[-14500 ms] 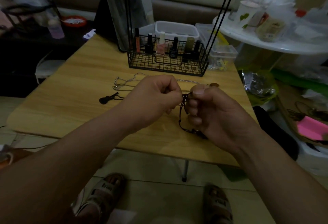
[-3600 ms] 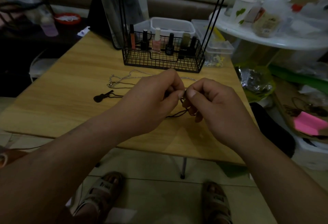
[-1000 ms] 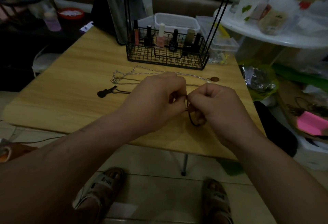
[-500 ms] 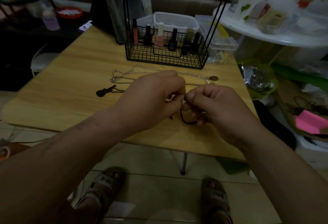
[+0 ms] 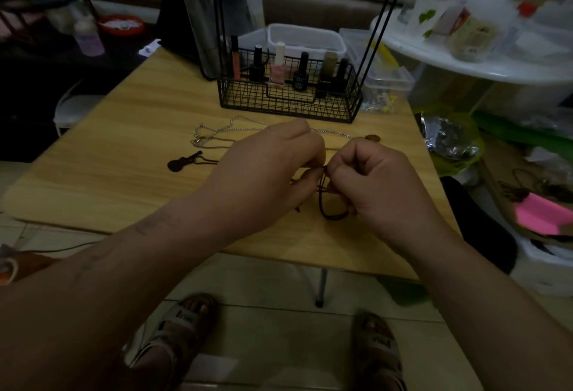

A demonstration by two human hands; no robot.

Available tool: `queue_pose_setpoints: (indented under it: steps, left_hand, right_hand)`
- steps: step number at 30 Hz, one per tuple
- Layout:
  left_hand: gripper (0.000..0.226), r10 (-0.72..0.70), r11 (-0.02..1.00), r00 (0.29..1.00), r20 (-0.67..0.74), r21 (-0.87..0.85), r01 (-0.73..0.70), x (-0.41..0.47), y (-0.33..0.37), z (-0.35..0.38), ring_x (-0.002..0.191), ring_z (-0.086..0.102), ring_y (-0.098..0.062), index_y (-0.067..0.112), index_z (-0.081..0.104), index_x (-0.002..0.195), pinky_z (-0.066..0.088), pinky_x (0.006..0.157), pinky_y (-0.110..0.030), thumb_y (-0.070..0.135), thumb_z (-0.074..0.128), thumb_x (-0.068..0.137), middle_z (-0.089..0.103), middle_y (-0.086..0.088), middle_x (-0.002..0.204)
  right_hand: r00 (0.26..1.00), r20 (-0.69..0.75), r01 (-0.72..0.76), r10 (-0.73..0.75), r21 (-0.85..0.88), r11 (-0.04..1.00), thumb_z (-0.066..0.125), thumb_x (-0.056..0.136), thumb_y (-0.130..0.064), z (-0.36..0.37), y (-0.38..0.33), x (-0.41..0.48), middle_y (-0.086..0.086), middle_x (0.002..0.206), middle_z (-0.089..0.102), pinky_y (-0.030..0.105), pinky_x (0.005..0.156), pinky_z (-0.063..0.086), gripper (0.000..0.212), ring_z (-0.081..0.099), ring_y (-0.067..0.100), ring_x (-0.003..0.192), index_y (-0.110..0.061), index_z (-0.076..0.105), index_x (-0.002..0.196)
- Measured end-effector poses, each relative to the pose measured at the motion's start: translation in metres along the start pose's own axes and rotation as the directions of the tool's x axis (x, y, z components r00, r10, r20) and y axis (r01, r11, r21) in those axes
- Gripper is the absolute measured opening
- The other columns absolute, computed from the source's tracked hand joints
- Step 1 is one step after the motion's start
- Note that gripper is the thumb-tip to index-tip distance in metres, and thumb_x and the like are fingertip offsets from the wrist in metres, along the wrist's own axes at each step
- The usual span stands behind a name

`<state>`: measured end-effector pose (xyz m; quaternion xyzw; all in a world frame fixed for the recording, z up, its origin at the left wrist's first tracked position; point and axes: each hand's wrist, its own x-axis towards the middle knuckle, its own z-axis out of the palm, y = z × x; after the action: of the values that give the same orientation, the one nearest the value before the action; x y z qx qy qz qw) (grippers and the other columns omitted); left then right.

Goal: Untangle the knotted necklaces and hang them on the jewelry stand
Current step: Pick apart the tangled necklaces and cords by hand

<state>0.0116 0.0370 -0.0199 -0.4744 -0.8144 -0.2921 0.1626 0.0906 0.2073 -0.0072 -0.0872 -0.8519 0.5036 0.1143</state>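
My left hand (image 5: pixel 266 173) and my right hand (image 5: pixel 378 186) meet fingertip to fingertip above the wooden table (image 5: pixel 124 142), both pinching a knotted black cord necklace (image 5: pixel 328 210) whose loop hangs below them. Its black guitar-shaped pendant (image 5: pixel 183 162) lies on the table to the left. A silver chain necklace (image 5: pixel 217 130) lies stretched behind my hands, ending at a small brown pendant (image 5: pixel 372 138). The jewelry stand's black wire basket (image 5: pixel 288 102) sits at the table's back, its thin black uprights (image 5: pixel 384 18) rising out of view.
Several nail polish bottles (image 5: pixel 279 68) stand in the basket. A dark cone-shaped object (image 5: pixel 198 12) is behind it. A white round side table (image 5: pixel 483 58) with clutter is at the right. My sandalled feet (image 5: pixel 186 325) are on the tiled floor below.
Both hands stay together on the knot, shifting slightly; the black loop under them has changed shape and hangs a little lower than half a second ago.
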Motion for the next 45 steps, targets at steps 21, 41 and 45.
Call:
queue_pose_setpoints:
  steps: [21, 41, 45]
  left_hand:
    - [0.006, -0.052, 0.998, 0.988, 0.144, -0.026, 0.056, -0.002, 0.002, 0.001, 0.071, 0.051, -0.009, 0.027, 0.061, 0.085, 0.049, 0.058, -0.037, 0.029, 0.066, 0.088, 0.051, 0.012, 0.083]
    - [0.009, -0.103, 0.986, 0.994, 0.023, -0.13, 0.105, 0.001, -0.002, -0.003, 0.074, 0.053, -0.006, 0.021, 0.064, 0.083, 0.045, 0.063, -0.028, 0.02, 0.07, 0.09, 0.055, 0.013, 0.08]
    - [0.009, -0.06, 0.995, 0.998, 0.024, -0.08, 0.061, 0.0, -0.003, -0.002, 0.073, 0.053, -0.007, 0.022, 0.063, 0.083, 0.05, 0.061, -0.039, 0.028, 0.064, 0.09, 0.053, 0.012, 0.08]
  right_hand:
    - [0.998, 0.05, 0.058, -0.048, -0.217, 0.974, 0.071, 0.085, -0.016, 0.003, -0.003, -0.007, -0.007, 0.065, 0.065, 0.015, 0.048, 0.041, 0.01, 0.057, 0.001, 0.055, -0.02, 0.069, 0.076]
    - [0.973, 0.058, -0.233, 0.225, 0.237, 0.943, 0.07, 0.094, -0.018, -0.005, -0.003, -0.004, 0.003, 0.08, 0.072, 0.024, 0.049, 0.045, 0.006, 0.059, 0.014, 0.063, -0.013, 0.072, 0.091]
    - [0.976, 0.102, -0.21, 0.194, 0.181, 0.961, 0.069, 0.096, -0.023, -0.001, -0.004, -0.006, 0.002, 0.081, 0.075, 0.021, 0.049, 0.047, 0.014, 0.061, 0.009, 0.062, -0.01, 0.074, 0.095]
